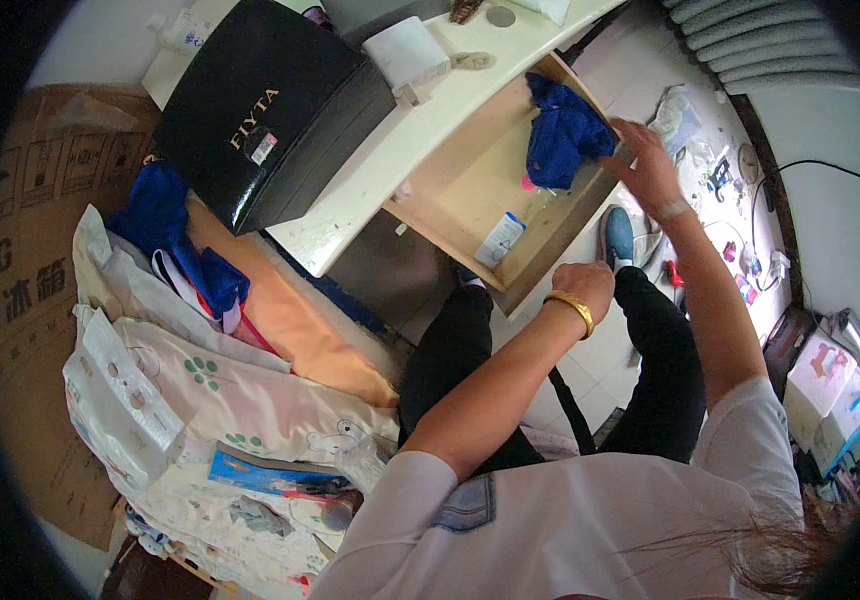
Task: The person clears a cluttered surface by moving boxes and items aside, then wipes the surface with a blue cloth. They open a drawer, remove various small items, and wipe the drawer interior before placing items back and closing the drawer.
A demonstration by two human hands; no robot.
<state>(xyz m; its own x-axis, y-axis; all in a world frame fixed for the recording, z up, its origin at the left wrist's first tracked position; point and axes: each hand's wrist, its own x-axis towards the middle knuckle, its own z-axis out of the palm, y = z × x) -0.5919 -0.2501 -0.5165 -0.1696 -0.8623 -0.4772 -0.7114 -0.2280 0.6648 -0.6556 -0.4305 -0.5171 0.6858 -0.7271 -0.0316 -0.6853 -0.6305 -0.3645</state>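
A wooden drawer (467, 180) stands pulled out from under a white tabletop (359, 202). Inside it, crumpled blue cloth (561, 142) lies towards the far right corner, with a small pink item (527, 181) beside it. A white and blue packet (501, 240) rests near the front left. My right hand (647, 169) is at the right front corner of the drawer, thumb and fingers on either side of its edge. My left hand (586, 289), below a gold bracelet, is curled into a fist by the drawer's front; its fingertips are hidden and nothing shows in it.
A large black box (265, 97) and a white box (406, 56) stand on the tabletop. Bedding (250, 360) with blue cloth (175, 225) on it lies to the left, before a cardboard sheet (47, 300). Scattered small items and a black cable (812, 163) are on the right.
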